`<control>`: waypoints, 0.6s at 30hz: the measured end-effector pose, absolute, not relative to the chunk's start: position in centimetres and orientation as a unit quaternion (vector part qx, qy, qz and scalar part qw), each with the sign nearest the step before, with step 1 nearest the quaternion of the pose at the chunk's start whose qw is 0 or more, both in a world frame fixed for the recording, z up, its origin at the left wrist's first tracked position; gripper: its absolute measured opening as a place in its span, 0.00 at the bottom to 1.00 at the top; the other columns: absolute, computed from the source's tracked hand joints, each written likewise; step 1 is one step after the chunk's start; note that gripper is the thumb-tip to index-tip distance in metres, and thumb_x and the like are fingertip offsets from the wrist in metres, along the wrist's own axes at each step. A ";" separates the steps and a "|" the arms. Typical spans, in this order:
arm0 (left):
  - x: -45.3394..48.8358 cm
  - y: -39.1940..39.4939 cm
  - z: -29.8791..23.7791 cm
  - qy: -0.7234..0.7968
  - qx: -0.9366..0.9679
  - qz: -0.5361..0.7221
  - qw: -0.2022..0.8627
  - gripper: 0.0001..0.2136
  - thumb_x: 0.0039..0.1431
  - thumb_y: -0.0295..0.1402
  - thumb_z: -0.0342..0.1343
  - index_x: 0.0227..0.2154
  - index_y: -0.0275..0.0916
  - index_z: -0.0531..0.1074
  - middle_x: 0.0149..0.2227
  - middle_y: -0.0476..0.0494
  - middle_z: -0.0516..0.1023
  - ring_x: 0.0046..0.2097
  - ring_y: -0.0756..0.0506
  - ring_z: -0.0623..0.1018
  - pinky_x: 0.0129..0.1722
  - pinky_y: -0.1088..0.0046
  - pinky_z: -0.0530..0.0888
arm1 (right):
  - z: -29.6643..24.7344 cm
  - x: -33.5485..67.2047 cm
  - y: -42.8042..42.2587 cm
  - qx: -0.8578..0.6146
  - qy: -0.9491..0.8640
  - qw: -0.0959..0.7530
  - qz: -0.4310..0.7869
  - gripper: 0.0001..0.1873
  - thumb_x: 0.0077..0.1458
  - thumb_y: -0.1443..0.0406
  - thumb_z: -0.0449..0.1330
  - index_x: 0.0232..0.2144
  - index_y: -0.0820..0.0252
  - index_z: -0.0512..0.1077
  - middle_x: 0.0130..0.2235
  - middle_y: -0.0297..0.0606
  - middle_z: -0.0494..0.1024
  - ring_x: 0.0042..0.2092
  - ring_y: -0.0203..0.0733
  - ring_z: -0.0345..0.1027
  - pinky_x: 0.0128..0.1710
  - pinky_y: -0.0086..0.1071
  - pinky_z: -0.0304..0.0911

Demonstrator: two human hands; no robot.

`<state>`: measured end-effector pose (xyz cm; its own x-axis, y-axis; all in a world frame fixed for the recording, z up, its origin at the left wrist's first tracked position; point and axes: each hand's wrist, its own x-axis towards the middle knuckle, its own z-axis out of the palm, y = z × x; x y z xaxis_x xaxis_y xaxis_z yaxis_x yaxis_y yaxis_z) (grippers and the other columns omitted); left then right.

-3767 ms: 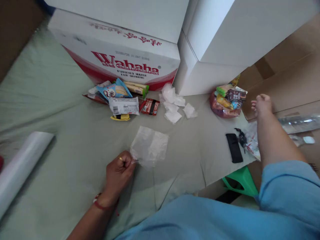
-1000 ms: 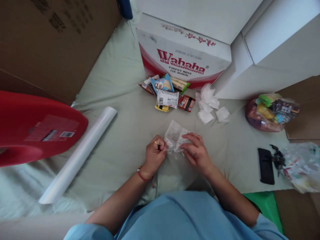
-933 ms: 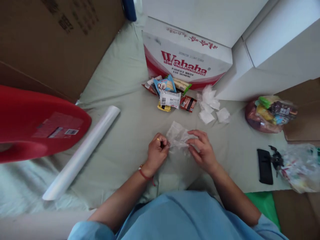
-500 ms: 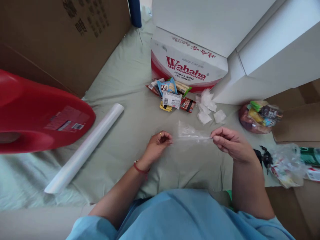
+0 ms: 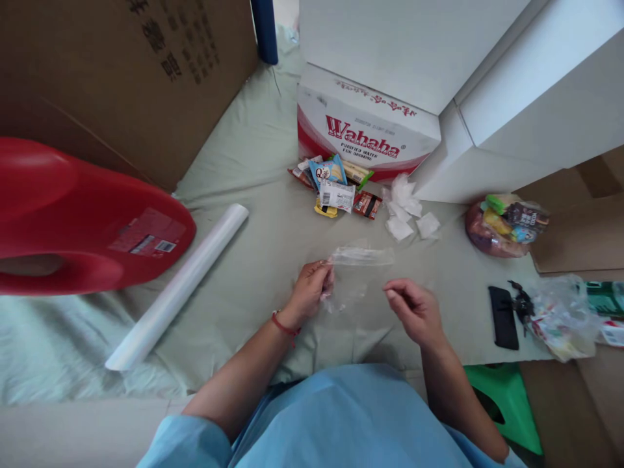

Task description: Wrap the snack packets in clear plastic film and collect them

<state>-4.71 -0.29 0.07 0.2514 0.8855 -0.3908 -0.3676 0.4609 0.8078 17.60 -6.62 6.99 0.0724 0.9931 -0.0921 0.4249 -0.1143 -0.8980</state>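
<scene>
A small clear plastic bag (image 5: 358, 260) hangs over the pale green cloth (image 5: 244, 260), held at its left edge by my left hand (image 5: 312, 289), whose fingers are pinched shut on it. My right hand (image 5: 412, 309) sits a little to the right and below the bag, fingers curled, apart from the plastic. Beyond the bag lie a pile of snack packets (image 5: 334, 185) and several folded clear bags (image 5: 407, 211).
A roll of clear plastic (image 5: 180, 283) lies at left beside a red plastic stool (image 5: 73, 221). A Wahaha carton (image 5: 365, 130) and white boxes (image 5: 511, 97) stand behind. At right: a bag of snacks (image 5: 504, 224), a black phone (image 5: 502, 309), keys, another bag (image 5: 560, 315), a green stool (image 5: 507, 400).
My right hand has let go of the bag's right end and dropped back toward me. The bag now hangs from my left hand alone.
</scene>
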 end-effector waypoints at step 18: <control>-5.5 1.1 -0.9 0.502 0.196 0.524 0.660 0.21 0.52 0.53 0.65 0.27 0.42 0.66 0.20 0.58 0.61 0.18 0.55 0.59 0.16 0.78 0.56 | 1.7 19.5 -4.7 -0.692 -0.303 0.437 0.489 0.22 0.45 0.49 0.72 0.34 0.56 0.71 0.25 0.27 0.68 0.23 0.32 0.57 0.21 0.28 0.53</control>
